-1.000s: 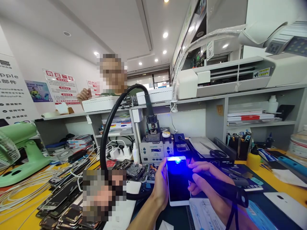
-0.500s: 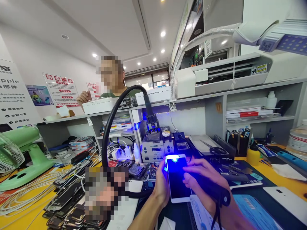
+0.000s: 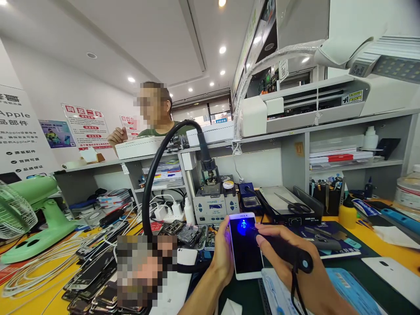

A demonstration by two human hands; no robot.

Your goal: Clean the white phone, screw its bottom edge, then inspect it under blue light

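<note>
My left hand (image 3: 223,253) grips a white-framed smartphone (image 3: 247,258) by its left edge, holding it tilted with the dark screen toward me. In my right hand (image 3: 295,249) is a black flashlight (image 3: 284,251) with a wrist cord hanging down. Its front end points at the upper part of the phone screen, where a small blue glow shows. The flashlight's tip is close to the glass; whether it touches I cannot tell. Below the phone lies a blue-and-white packet (image 3: 348,293), partly behind my right forearm.
A hot air station (image 3: 215,208) with a thick black hose (image 3: 147,201) stands behind the phone. Stacked phone parts (image 3: 95,280) and white cables (image 3: 42,271) lie left, near a green fan (image 3: 42,218). Scissors (image 3: 293,204) rest at the back right. Across the counter is a person (image 3: 160,127).
The broad blue light over my hands and the bench has shrunk to a small spot on the screen. The flashlight's front has turned toward the phone. Both hands keep their holds.
</note>
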